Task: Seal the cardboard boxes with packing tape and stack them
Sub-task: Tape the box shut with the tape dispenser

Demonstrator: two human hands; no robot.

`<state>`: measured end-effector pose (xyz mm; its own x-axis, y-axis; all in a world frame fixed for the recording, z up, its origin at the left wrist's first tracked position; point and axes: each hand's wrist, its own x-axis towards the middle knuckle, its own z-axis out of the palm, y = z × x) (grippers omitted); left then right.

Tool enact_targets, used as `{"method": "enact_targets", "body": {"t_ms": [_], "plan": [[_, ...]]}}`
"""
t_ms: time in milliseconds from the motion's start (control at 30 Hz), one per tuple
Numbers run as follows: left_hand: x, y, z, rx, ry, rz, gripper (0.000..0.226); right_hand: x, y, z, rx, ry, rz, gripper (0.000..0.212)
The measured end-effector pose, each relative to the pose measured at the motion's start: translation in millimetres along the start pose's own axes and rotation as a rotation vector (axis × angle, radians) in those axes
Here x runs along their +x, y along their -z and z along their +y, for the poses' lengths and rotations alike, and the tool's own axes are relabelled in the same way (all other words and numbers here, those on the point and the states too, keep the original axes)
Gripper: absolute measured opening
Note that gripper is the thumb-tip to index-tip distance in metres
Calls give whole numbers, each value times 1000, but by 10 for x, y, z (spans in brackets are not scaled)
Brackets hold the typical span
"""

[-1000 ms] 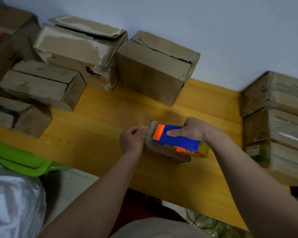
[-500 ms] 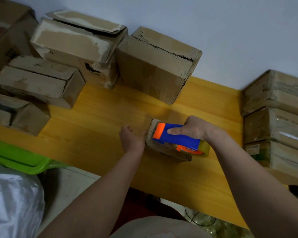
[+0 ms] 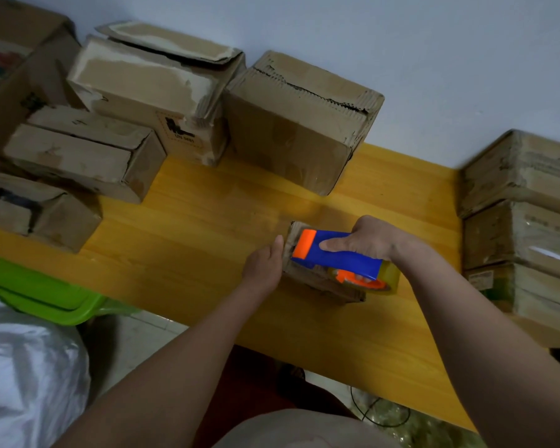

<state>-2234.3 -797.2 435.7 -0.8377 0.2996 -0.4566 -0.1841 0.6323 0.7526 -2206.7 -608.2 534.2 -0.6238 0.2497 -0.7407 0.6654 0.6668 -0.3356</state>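
A small cardboard box (image 3: 320,281) lies on the yellow wooden table (image 3: 207,253) in front of me. My right hand (image 3: 366,240) grips a blue and orange tape dispenser (image 3: 337,257) resting on top of the box, its clear tape roll (image 3: 385,279) at the right end. My left hand (image 3: 265,263) presses flat with straight fingers against the box's left side. Most of the box top is hidden under the dispenser.
Several unsealed cardboard boxes (image 3: 291,124) crowd the table's back and left. A stack of three taped boxes (image 3: 524,221) stands at the right edge. A green plastic stool (image 3: 39,286) and a white bag (image 3: 23,376) sit at the lower left.
My left hand went from pinching the tape end at the box's left edge to pressing flat against the box's left side. The dispenser stayed on top of the box.
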Motion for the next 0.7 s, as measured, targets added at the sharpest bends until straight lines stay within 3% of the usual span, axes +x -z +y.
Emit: {"method": "enact_targets", "body": {"t_ms": [100,267,700], "plan": [[104,-58,110,-58,-8,-51,46,-21,7,5,26,-13,-7,66],[160,-133,106,-41,-117,4,42,-58,31,39,39,-16,-13,65],[324,-317,220,-107,11,37,42,-139,98,171,175,-37,-37,66]]}}
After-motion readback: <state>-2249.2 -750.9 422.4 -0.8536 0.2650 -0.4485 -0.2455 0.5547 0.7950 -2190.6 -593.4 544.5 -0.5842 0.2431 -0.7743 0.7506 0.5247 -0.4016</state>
